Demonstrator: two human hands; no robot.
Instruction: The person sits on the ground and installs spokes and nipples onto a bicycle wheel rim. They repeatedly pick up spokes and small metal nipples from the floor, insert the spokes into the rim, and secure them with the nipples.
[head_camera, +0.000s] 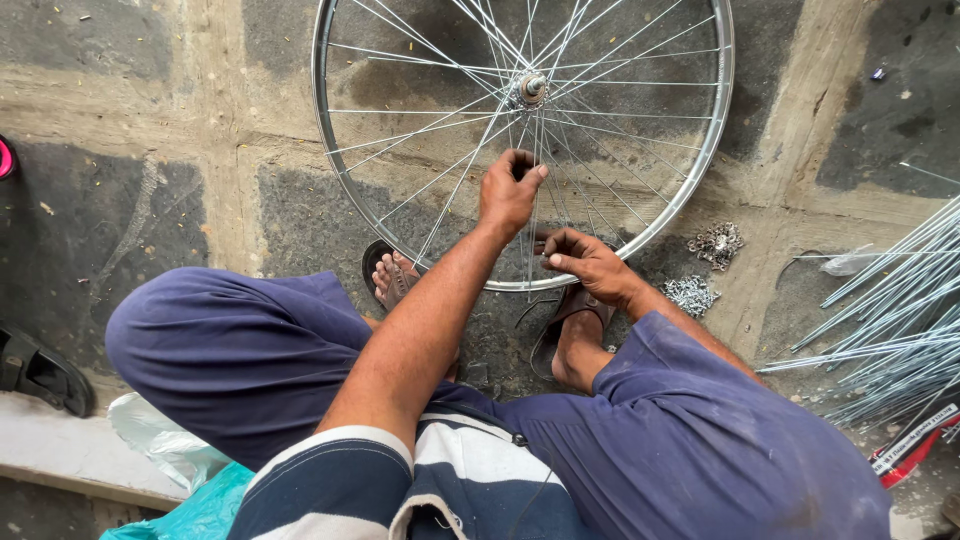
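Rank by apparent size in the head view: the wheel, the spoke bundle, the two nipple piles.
1. wheel
2. spoke bundle
3. The two nipple piles, upper and lower, look about alike; no ranking between them.

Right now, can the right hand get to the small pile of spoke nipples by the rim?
Probably yes. The right hand sits at the rim near its lower edge, and the nearer pile of nipples lies on bare floor just beside it, with nothing between them.
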